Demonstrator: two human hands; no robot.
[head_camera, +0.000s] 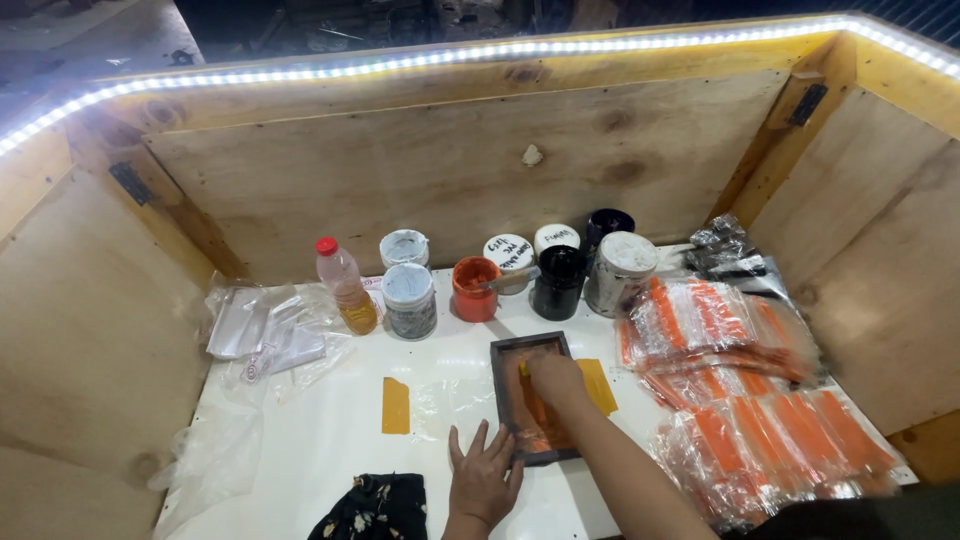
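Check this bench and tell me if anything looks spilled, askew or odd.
Nothing looks spilled. One oddity: the orange paint pot stands open with a tool left leaning in it, while most jars beside it are lidded. The dark frame lies slightly askew under the right hand, steadied by the left hand.

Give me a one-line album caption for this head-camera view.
Left hand steadies a dark framed screen while the right hand presses orange ink inside it, paint jars behind.

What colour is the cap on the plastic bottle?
Red. The bottle cap shows clearly in the head view.
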